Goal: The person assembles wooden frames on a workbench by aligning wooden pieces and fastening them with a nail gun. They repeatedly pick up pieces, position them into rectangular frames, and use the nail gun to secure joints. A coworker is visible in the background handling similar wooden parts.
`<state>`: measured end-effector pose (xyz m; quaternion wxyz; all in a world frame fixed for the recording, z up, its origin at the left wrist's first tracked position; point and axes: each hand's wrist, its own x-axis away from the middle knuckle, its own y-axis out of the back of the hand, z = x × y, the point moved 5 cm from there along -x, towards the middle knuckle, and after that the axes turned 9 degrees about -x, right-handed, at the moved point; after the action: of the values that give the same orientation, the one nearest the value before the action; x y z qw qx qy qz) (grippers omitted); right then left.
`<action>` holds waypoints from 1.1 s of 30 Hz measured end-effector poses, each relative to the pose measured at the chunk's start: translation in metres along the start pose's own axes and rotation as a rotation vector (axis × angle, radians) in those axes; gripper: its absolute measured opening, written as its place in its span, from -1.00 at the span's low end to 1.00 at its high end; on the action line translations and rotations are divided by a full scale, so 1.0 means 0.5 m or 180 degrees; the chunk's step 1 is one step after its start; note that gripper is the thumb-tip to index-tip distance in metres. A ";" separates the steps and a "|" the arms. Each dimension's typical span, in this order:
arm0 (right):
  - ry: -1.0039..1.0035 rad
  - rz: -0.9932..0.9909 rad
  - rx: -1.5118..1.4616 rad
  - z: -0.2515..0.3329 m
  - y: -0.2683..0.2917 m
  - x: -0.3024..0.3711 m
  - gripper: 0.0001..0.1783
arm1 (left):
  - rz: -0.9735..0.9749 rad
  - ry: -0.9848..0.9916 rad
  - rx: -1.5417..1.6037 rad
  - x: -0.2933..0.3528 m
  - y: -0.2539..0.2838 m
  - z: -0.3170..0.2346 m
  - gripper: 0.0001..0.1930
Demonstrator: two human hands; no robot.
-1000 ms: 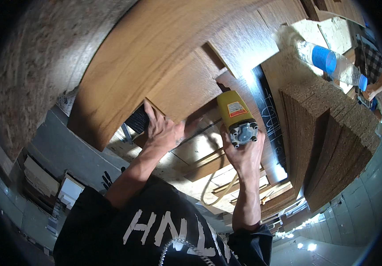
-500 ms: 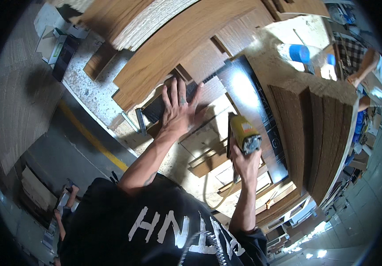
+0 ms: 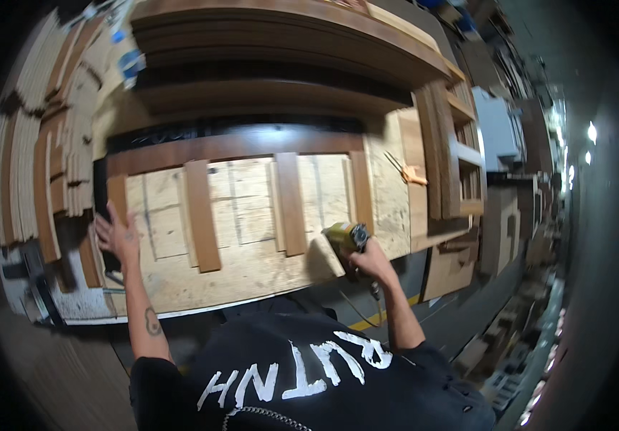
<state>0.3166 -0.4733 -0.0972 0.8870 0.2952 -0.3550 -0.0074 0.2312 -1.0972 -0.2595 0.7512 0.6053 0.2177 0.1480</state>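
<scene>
My right hand [image 3: 375, 263] grips a yellow-green air nail gun [image 3: 340, 237] by its handle, over the near right part of the plywood bench top. An air hose [image 3: 356, 310] hangs below it. At the far left, my left hand [image 3: 123, 241] lies with fingers apart against a short brown wooden strip [image 3: 117, 190] and a dark edge beside it. Further brown strips [image 3: 200, 215] run toward me from a long brown rail [image 3: 252, 144], spaced apart. One strip [image 3: 360, 190] stands just beyond the nail gun.
Behind the rail, long brown boards [image 3: 273, 43] are stacked. More cut pieces [image 3: 22, 172] pile up at the left, near a blue-capped bottle [image 3: 129, 63]. Orange-handled pliers [image 3: 415, 174] lie at the right, beside a wooden frame [image 3: 435, 158]. The bench's front edge [image 3: 202, 307] runs close to me.
My view has swung round toward the bench's long side. My left hand has gone to the left end strip, away from the dark piece it lay on. The nail gun stays in my right hand.
</scene>
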 end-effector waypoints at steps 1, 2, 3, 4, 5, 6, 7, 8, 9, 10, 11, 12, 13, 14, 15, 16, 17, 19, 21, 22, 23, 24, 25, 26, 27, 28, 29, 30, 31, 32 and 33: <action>0.0016 -0.0276 -0.0106 -0.054 0.052 0.002 -0.58 | 0.0104 0.0044 0.0133 0.029 0.019 -0.009 -0.30; 0.0072 -0.0549 -0.0198 -0.095 0.115 -0.009 -0.56 | 0.0186 0.0129 0.0274 0.052 0.047 -0.029 -0.32; 0.0005 -0.0780 0.0034 -0.132 0.165 -0.015 -0.51 | 0.0062 0.0006 0.0485 0.090 0.086 -0.055 -0.35; -0.0358 -0.0876 0.0346 -0.149 0.209 -0.037 -0.50 | -0.0052 -0.0087 0.0674 0.153 0.126 -0.089 -0.37; -0.0088 -0.1301 0.0466 -0.172 0.238 -0.066 -0.50 | 0.0055 -0.0130 0.0652 0.212 0.139 -0.119 -0.39; 0.0162 -0.1719 0.0595 -0.200 0.246 -0.089 -0.50 | 0.0170 -0.0168 0.0614 0.267 0.143 -0.143 -0.41; 0.0258 -0.1728 0.0622 -0.213 0.244 -0.114 -0.48 | 0.0207 -0.0209 0.0866 0.332 0.160 -0.172 -0.43; 0.0341 -0.1767 0.0675 -0.218 0.252 -0.129 -0.47 | 0.0265 -0.0264 0.1150 0.386 0.171 -0.215 -0.45; 0.0739 -0.1662 0.0799 -0.217 0.260 -0.143 -0.54 | 0.0209 -0.0312 0.1234 0.436 0.167 -0.238 -0.46; 0.0734 -0.1517 0.0410 -0.214 0.264 -0.163 -0.55 | 0.0137 -0.0360 0.1327 0.465 0.184 -0.268 -0.48; 0.0734 -0.1346 0.0035 -0.204 0.267 -0.183 -0.57 | 0.0219 -0.0397 0.1518 0.495 0.199 -0.287 -0.48; 0.0729 -0.1174 -0.0329 -0.188 0.271 -0.202 -0.58 | 0.0303 -0.0443 0.1719 0.513 0.225 -0.317 -0.49; 0.0847 -0.1228 -0.0065 -0.147 0.289 -0.227 -0.62 | 0.0334 -0.0404 0.1844 0.523 0.246 -0.335 -0.49; 0.1078 -0.1270 -0.0248 -0.140 0.299 -0.290 -0.61 | 0.0367 -0.0384 0.1977 0.528 0.266 -0.349 -0.50; 0.1364 -0.1437 -0.0317 -0.105 0.325 -0.335 -0.57 | 0.0272 -0.0462 0.1836 0.531 0.292 -0.355 -0.49; 0.1648 -0.1788 -0.0126 -0.062 0.357 -0.376 -0.52 | 0.0195 -0.0403 0.1824 0.528 0.311 -0.350 -0.48; 0.1791 -0.1724 -0.0246 0.010 0.394 -0.396 -0.49 | 0.0108 -0.0305 0.1810 0.531 0.327 -0.335 -0.48; 0.1985 -0.2133 -0.0204 0.094 0.468 -0.483 -0.38 | -0.0026 -0.0137 0.1811 0.534 0.362 -0.313 -0.45; 0.2751 -0.2880 0.0577 0.143 0.508 -0.555 -0.30 | 0.0057 0.0386 0.1938 0.560 0.369 -0.274 -0.43; 0.2662 -0.2862 0.1025 0.128 0.527 -0.598 -0.36 | 0.0105 0.0655 0.2024 0.579 0.369 -0.256 -0.43; 0.2385 -0.2149 0.1180 0.153 0.494 -0.614 -0.40 | -0.0043 0.0872 0.1881 0.628 0.359 -0.208 -0.40; 0.2726 -0.2257 0.1378 0.151 0.480 -0.620 -0.41 | -0.0009 0.1099 0.1905 0.666 0.364 -0.191 -0.40; 0.3055 -0.2393 0.1474 0.145 0.465 -0.613 -0.38 | -0.0011 0.1355 0.1915 0.703 0.379 -0.186 -0.40; 0.3405 -0.2587 0.1543 0.116 0.477 -0.630 -0.36 | -0.0041 0.1568 0.1994 0.725 0.386 -0.187 -0.40; 0.3139 -0.2814 0.1494 0.116 0.466 -0.613 -0.33 | -0.0023 0.1897 0.1976 0.766 0.379 -0.172 -0.40; 0.1894 -0.2151 0.1466 0.159 0.441 -0.561 -0.27 | 0.0040 0.2307 0.1984 0.821 0.356 -0.142 -0.40; 0.2010 -0.2498 0.1816 0.152 0.457 -0.576 -0.22 | 0.0035 0.2265 0.1954 0.830 0.331 -0.144 -0.40; 0.2208 -0.2390 0.2004 0.170 0.448 -0.582 -0.22 | 0.0029 0.2253 0.1852 0.850 0.326 -0.133 -0.41; 0.2392 -0.2114 0.2222 0.190 0.444 -0.592 -0.21 | -0.0139 0.2111 0.2006 0.843 0.338 -0.133 -0.45; 0.2693 -0.1949 0.2446 0.195 0.451 -0.621 -0.30 | -0.0297 0.1924 0.2035 0.811 0.363 -0.145 -0.49; 0.2758 -0.1893 0.2524 0.186 0.482 -0.682 -0.36 | -0.0170 0.1804 0.2163 0.763 0.380 -0.161 -0.51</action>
<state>-0.0449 -0.2466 -0.1296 0.7338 0.6614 0.1552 -0.0013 0.5270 -0.8011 -0.1449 0.4237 0.7476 0.4669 0.2087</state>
